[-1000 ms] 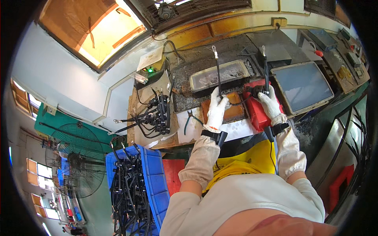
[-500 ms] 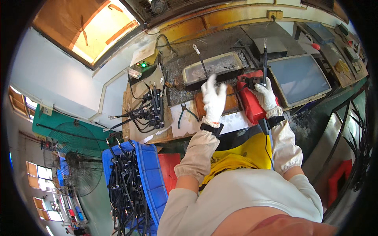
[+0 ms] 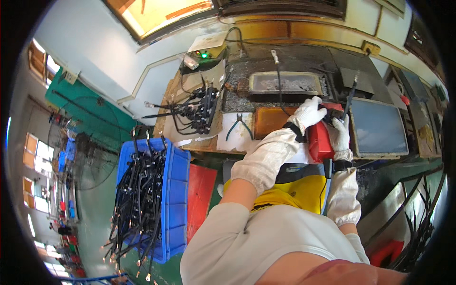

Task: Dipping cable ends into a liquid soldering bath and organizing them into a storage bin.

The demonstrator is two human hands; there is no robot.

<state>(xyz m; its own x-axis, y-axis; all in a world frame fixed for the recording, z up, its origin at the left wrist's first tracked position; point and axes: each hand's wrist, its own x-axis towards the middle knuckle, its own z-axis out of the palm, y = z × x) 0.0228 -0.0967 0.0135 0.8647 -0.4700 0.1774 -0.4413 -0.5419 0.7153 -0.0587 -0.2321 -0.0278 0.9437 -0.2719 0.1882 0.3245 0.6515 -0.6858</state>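
Black cable with a metal lug rises from my right hand, white-gloved and closed around its lower part. Beside those fingers, a black block on the cable sits over the red stand. My left hand, also gloved, has its fingers curled together against the block's left side; what lies between them is hidden. A thinner black lead with a lug at its tip crosses the framed tray and passes behind my left hand.
Green-handled pliers lie left of a brown plate. Further left is a pile of black cables near a box with a green light. A blue crate full of cables stands lower left; a grey-topped tray is at right.
My left hand has moved right, from open above the brown plate to the black block, its fingers closing. My right hand keeps hold of the cable. The view has shifted.
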